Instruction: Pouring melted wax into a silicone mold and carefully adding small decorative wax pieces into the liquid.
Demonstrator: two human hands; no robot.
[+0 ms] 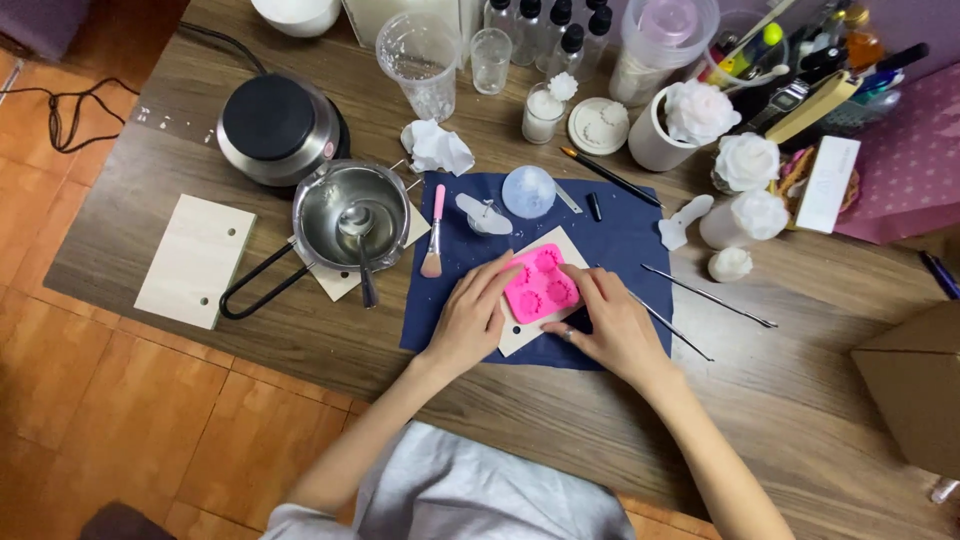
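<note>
Near the front edge of the table, on a pale board lying on a navy cloth, both hands gripped a pink silicone mold: the left hand had its fingers curled against the mold's left side, and the right hand pinched its right edge. Judged best practice: even pressure from both sides, mold kept flat on the board. Toward the far right corner stood a white upright box, a pink patterned bag, and at the right edge a brown carton.
</note>
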